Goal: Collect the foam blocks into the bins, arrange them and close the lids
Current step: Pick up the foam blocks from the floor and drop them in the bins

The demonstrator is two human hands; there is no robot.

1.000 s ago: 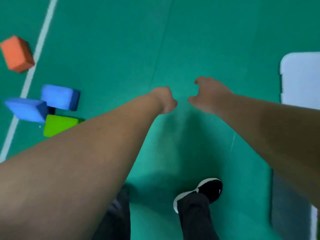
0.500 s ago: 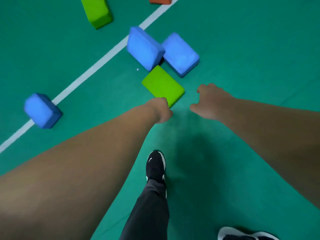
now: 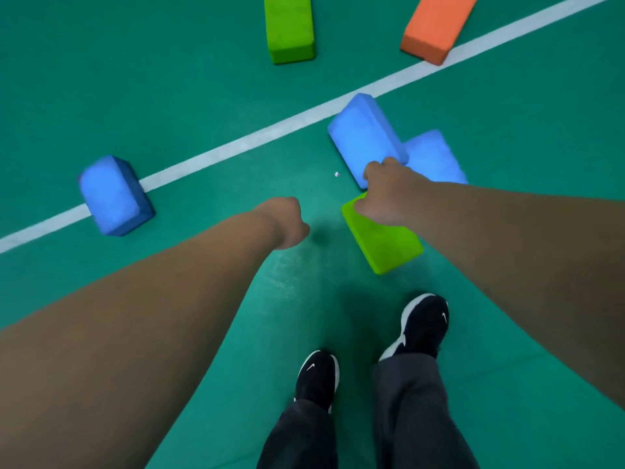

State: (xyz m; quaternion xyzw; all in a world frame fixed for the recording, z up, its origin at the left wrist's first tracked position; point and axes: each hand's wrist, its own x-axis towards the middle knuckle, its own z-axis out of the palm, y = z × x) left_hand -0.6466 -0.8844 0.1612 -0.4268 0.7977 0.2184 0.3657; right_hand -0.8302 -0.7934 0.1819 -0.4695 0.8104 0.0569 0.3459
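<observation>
Blocks are scattered on a green floor [image 3: 101,79] crossed by a white line [image 3: 236,147]; no bin or lid is seen in view, so collection is judged as barely begun here. Right hand [image 3: 389,194] is reached down over the near green block [image 3: 382,242], fingers curled at its far end, close against the tilted blue block [image 3: 365,133]; whether a grip is closed on either block cannot be told, since the fingertips are hidden behind the knuckles. Left hand [image 3: 285,221] is curled loosely, nothing held, hung over bare floor just left of the green block. A second blue block [image 3: 436,157] is partly hidden behind the tilted one, a third blue block [image 3: 113,194] is stood on the line well to the left, and a far green block [image 3: 291,27] and an orange block [image 3: 436,23] are laid further out. Step in hand is judged as picking up the near cluster. For a good pickup, the green block should be pinched across its narrow sides, not its soft corners, and the left hand brought in to take a blue block so two are carried at once; the leaning blue block should be steadied, as it may topple when its neighbour is lifted. Foam is light, so a gentle squeeze is thought enough. Writing: none is readable on the blocks; a white swoosh mark is shown on each black shoe [image 3: 426,326], no text legible.
</observation>
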